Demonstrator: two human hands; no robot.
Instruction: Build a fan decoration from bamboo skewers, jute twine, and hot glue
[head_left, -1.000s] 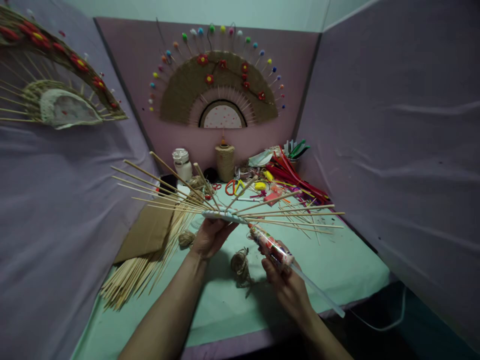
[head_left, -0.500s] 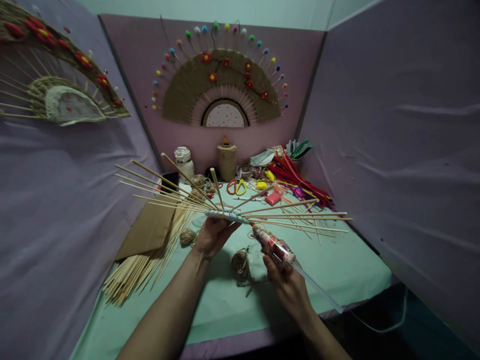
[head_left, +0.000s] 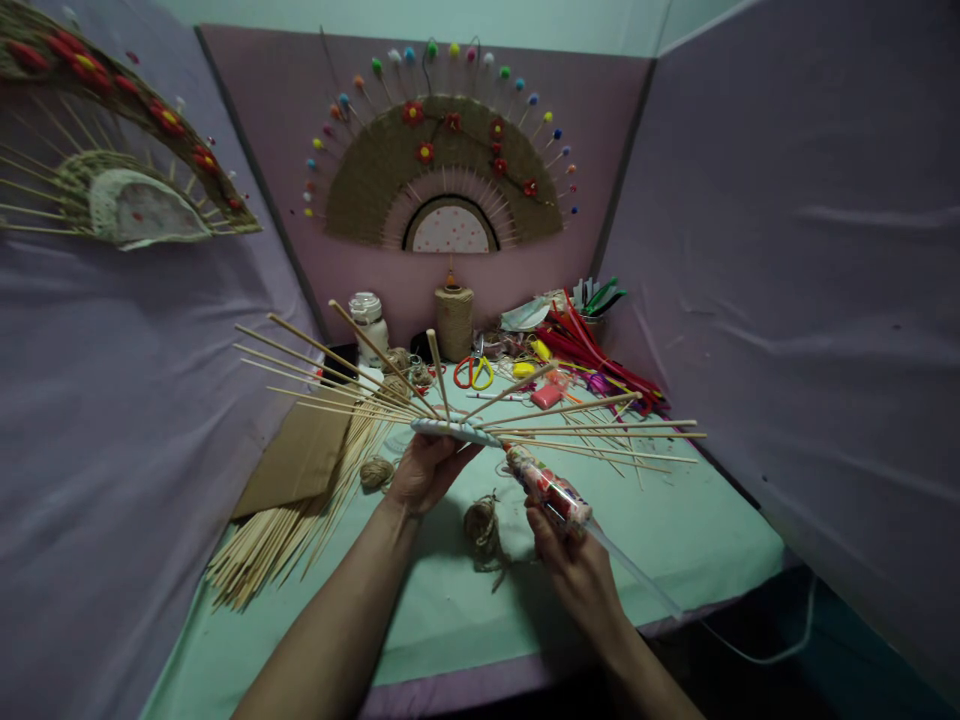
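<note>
My left hand [head_left: 427,472] grips a pale, flat base [head_left: 456,431] from below, fingers partly hidden under it. Several thin wooden sticks [head_left: 360,375] fan out from the base to both sides and away from me. In my right hand [head_left: 574,555] is a glue gun [head_left: 547,488] with a flowered pattern; a clear glue stick [head_left: 637,572] juts from its back end. The gun's tip is at the right end of the base, close to the sticks there; whether it touches cannot be made out. A loose twine bundle [head_left: 484,530] lies on the cloth between my forearms.
At left a cardboard piece [head_left: 300,455] rests over a pile of sticks [head_left: 259,560]. Toward the back stand a glass jar [head_left: 369,325], a twine spool [head_left: 454,322], scissors [head_left: 474,372] and red strips [head_left: 600,355]. A decorated fan [head_left: 360,190] hangs on the back panel.
Almost nothing differs. The stick fan has tilted very slightly, its left sticks shifting a little to the right; both hands keep their places and hold.
</note>
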